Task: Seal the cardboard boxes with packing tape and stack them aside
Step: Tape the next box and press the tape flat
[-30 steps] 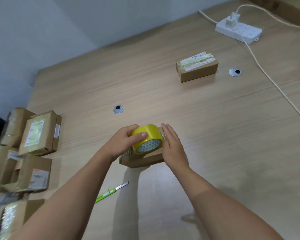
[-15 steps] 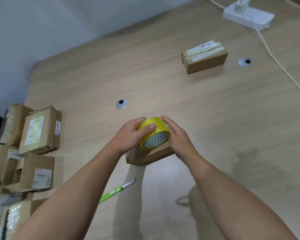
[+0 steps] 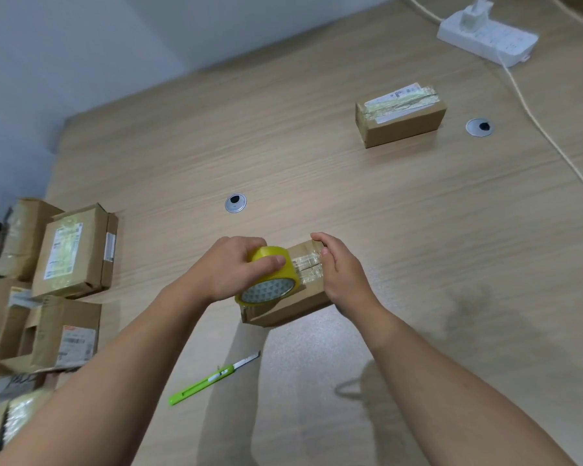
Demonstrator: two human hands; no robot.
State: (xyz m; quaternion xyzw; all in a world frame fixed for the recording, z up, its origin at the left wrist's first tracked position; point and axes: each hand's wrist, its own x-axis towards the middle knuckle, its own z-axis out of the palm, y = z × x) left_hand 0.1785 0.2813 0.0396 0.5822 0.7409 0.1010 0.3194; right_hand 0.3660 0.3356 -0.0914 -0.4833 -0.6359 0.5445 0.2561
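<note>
A small cardboard box [image 3: 285, 309] lies on the wooden table in front of me. My left hand [image 3: 228, 267] grips a yellow roll of packing tape [image 3: 270, 275] that rests on the box's top near its left end. A strip of clear tape [image 3: 308, 267] runs along the top seam from the roll to my right hand [image 3: 342, 274]. That hand lies against the box's right end with its fingers nearly straight and its thumb pressing down on the tape. Most of the box's top is hidden under the roll and the hands.
A taped box [image 3: 401, 121] sits at the far right. A green utility knife [image 3: 212, 381] lies near me, blade out. Several boxes [image 3: 74, 250] are piled at the left. A white power strip [image 3: 487, 38] and its cable [image 3: 546, 129] are along the right. Two grommets [image 3: 235, 203] are set in the table.
My left hand has drawn the tape roll leftward along the box top, laying out a strip of tape. My right hand now presses the tape at the box's right end.
</note>
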